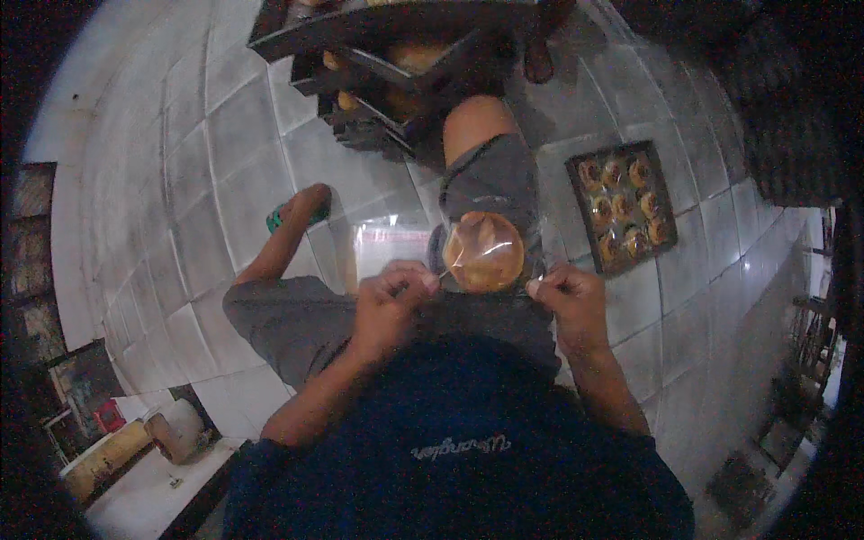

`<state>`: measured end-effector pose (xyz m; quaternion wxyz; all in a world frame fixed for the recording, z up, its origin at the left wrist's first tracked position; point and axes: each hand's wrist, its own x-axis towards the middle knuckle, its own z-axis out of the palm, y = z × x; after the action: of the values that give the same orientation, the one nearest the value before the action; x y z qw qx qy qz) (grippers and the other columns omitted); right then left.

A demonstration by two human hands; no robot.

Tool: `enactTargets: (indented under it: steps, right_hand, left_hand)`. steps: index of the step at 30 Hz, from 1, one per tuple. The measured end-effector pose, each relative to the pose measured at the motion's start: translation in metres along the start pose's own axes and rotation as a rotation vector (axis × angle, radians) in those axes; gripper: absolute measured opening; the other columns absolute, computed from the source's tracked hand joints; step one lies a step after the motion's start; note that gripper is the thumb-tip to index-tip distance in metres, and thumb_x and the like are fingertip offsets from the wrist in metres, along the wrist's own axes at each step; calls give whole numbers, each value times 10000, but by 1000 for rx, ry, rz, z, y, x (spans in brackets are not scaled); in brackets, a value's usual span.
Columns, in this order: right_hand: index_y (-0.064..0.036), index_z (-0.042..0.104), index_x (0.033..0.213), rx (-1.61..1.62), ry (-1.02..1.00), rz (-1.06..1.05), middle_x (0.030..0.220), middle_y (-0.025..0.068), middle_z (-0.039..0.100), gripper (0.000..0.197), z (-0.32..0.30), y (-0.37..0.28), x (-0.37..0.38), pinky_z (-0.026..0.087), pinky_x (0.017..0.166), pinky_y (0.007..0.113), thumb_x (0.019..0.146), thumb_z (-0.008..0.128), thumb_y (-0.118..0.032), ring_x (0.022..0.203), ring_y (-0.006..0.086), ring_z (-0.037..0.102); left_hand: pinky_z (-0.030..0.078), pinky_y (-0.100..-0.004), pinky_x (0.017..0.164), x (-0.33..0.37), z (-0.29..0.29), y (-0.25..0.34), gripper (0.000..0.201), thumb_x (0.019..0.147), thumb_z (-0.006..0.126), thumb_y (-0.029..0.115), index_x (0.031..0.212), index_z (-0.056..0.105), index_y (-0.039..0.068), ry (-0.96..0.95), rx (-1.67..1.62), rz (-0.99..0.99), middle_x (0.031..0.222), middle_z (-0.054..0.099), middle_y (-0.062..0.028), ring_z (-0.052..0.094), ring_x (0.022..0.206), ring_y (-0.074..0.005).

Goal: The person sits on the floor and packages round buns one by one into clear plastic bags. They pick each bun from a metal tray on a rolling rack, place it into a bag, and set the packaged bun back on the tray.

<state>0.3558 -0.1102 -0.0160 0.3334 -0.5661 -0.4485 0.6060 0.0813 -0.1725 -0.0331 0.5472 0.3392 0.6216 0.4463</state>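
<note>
A round, golden-brown bun (490,256) sits inside a transparent plastic bag (454,255) over my lap. My left hand (394,297) pinches the bag's left side between thumb and fingers. On the other side, my right hand (571,297) grips the bag's right edge in a similar pinch. The film is stretched between both hands and shines over the bun. Just beyond my left hand lies a stack of flat, see-through bags (391,247) with faint red print. Its lower edge is partly hidden by that hand.
A dark tray (621,207) holding several round buns lies on the tiled floor (243,153) to the right. Straight ahead stand stacked dark trays (396,67) with more baked goods. At the lower left is a white ledge (157,490) with a cylindrical roll (117,459) on it.
</note>
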Motion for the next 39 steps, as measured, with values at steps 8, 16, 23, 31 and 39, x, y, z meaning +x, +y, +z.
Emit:
enactTargets:
  steps: [8, 16, 23, 31, 39]
  right_hand:
    - [-12, 783, 990, -522, 249, -187, 856, 76, 763, 215, -36, 94, 30, 557, 747, 323, 861, 817, -180, 796, 138, 690]
    - [-9, 707, 1195, -475, -115, -270, 1051, 161, 760, 454, 56, -31, 6, 569, 868, 389, 830, 847, -241, 974, 249, 738]
    - [-71, 714, 1215, -640, -52, -1180, 1145, 163, 751, 454, 165, -166, 174, 569, 929, 475, 820, 812, -272, 1060, 372, 717]
    - [-68, 714, 1264, -724, -201, -1309, 1213, 168, 747, 463, 237, -268, 271, 570, 968, 408, 873, 808, -299, 1103, 325, 729]
    - [-47, 765, 1145, -815, -672, -714, 1048, 158, 772, 396, 173, 2, 151, 565, 902, 421, 857, 811, -315, 966, 304, 742]
  left_hand:
    - [529, -387, 848, 17, 24, -33, 164, 906, 752, 151, 911, 738, -13, -85, 405, 298, 980, 711, -165, 698, 925, -296]
    - [547, -396, 906, 22, 13, -28, 230, 941, 726, 156, 1101, 708, -8, 3, 313, 239, 1112, 701, -186, 692, 1069, -310]
    - [538, -392, 992, -2, -75, -86, 370, 961, 554, 30, 1317, 654, 30, 133, 344, 205, 1268, 724, -164, 709, 1111, -239]
    - [382, -560, 1191, 29, -70, -106, 653, 834, 641, 66, 1478, 554, 125, 241, 1076, 407, 1517, 562, -158, 589, 1279, -437]
    - [504, -486, 982, 28, -68, -94, 253, 726, 746, 158, 947, 674, 59, 266, 1017, 775, 783, 655, -125, 662, 860, -303]
